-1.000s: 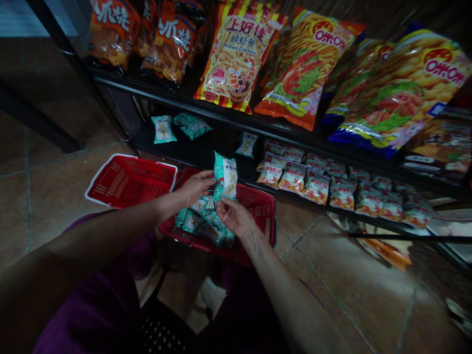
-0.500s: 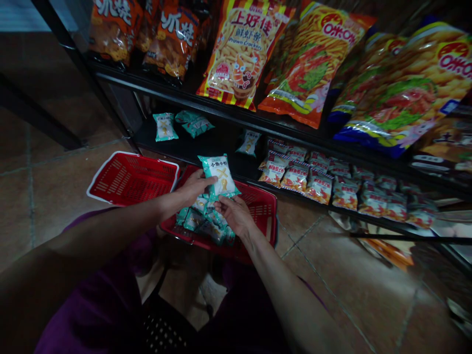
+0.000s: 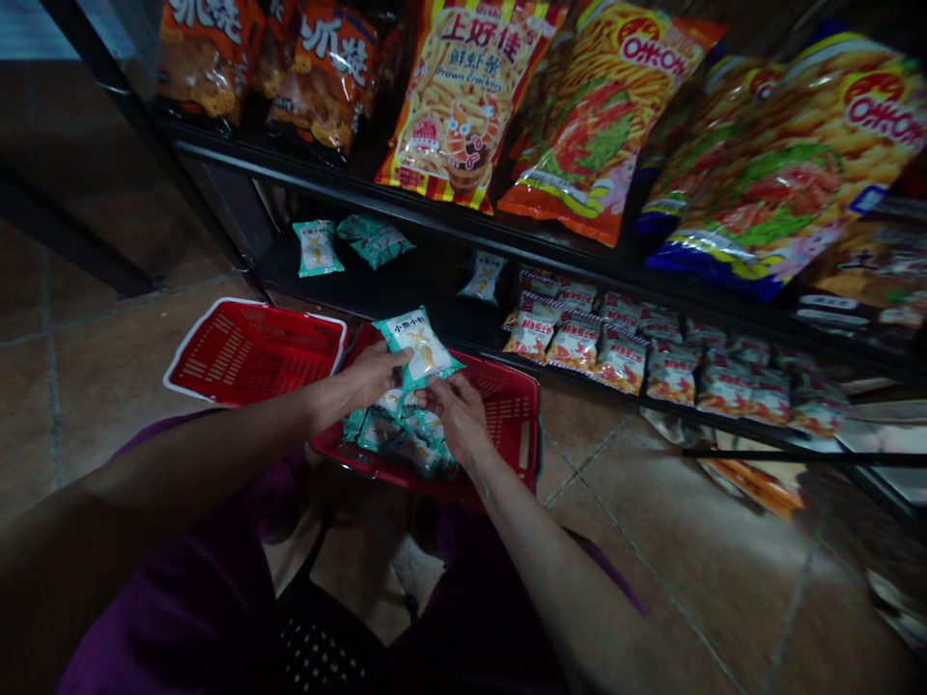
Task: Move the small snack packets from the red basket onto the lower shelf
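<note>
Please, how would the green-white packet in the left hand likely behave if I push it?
The packet would probably dent, since it looks like a soft, puffed bag. Its wide, flattish shape makes rolling unlikely.

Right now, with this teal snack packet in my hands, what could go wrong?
Your left hand and right hand hold the teal snack packet near its edges, so it might slip into the red basket below. Red-and-white packets sit near the front edge of the lower shelf; a bump could drop one.
</note>
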A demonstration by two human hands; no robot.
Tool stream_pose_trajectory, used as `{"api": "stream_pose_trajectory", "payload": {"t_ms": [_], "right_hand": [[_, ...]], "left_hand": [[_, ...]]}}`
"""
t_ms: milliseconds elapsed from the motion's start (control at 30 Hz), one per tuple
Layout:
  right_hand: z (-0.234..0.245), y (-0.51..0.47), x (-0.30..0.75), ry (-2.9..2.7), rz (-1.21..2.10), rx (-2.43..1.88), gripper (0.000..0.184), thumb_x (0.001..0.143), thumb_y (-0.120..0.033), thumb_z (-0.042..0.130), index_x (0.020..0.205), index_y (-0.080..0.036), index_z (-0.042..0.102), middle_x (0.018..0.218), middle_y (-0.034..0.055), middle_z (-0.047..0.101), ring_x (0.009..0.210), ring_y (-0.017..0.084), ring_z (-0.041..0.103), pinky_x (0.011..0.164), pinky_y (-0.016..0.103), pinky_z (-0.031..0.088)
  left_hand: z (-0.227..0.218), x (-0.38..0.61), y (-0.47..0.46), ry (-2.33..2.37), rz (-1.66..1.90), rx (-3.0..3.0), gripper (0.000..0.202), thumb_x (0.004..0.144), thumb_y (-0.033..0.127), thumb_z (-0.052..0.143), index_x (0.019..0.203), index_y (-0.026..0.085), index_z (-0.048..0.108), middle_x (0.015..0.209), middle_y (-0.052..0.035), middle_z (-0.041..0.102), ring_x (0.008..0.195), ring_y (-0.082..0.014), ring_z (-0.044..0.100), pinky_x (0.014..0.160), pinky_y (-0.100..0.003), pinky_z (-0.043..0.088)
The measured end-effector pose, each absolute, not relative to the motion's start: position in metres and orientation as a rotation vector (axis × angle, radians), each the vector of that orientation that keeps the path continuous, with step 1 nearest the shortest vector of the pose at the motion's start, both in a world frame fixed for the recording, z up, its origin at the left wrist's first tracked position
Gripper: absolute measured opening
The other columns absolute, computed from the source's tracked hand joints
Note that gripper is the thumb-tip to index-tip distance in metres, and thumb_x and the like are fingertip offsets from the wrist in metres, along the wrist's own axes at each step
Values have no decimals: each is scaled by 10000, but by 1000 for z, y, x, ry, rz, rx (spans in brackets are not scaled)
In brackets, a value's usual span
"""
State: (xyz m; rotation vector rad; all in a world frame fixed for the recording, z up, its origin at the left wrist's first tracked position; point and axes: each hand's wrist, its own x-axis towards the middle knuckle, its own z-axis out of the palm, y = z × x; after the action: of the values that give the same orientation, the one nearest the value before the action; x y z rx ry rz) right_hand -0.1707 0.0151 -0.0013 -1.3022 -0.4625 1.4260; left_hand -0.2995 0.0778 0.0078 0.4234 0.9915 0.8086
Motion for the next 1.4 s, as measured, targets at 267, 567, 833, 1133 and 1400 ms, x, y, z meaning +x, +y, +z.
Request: {"api": "stream_pose_trajectory", "payload": {"t_ms": [267, 567, 833, 1133, 1400], "right_hand": [[6, 23, -160, -260, 1473, -1210, 297, 471, -230, 846, 595, -190, 579, 565, -83, 596, 559, 61, 598, 525, 144, 477], [11, 21, -157, -274, 1545, -1129, 285, 498, -219, 864, 592, -199, 595, 595, -76, 622, 595, 61, 616, 546, 136, 501], [4, 19, -161, -432, 1449, -1233, 285, 480, -316, 849, 567, -199, 604, 581, -60, 592, 608, 92, 585, 606, 212, 474], [-5, 17, -159, -788, 1273, -1368, 245, 616, -367, 749, 597, -199, 572, 568, -69, 525, 563, 95, 453, 599, 245, 359], [-2, 12, -158, -1009, 1248, -1391, 151, 699, -349, 684, 733, -223, 609, 720, -41, 544, 689, 126, 493, 658, 238, 392]], "left_hand": [[-1, -299, 78, 956, 701, 246, 179, 819, 121, 610, 992, 81, 637, 807, -97, 693, 658, -152, 642, 648, -273, 538], [9, -298, 80, 910, 636, 268, 183, 868, 145, 525, 972, 68, 654, 806, -109, 692, 718, -178, 652, 700, -291, 534], [0, -300, 77, 1152, 792, 562, 71, 749, 168, 672, 778, 146, 611, 694, -13, 618, 587, -112, 567, 581, -247, 459], [15, -302, 75, 1173, 784, 603, 93, 724, 131, 652, 800, 165, 611, 765, -10, 621, 685, -118, 579, 637, -244, 429], [17, -302, 75, 1048, 789, 578, 218, 666, 282, 755, 785, 154, 623, 758, -17, 619, 671, -128, 571, 640, -260, 438]]}}
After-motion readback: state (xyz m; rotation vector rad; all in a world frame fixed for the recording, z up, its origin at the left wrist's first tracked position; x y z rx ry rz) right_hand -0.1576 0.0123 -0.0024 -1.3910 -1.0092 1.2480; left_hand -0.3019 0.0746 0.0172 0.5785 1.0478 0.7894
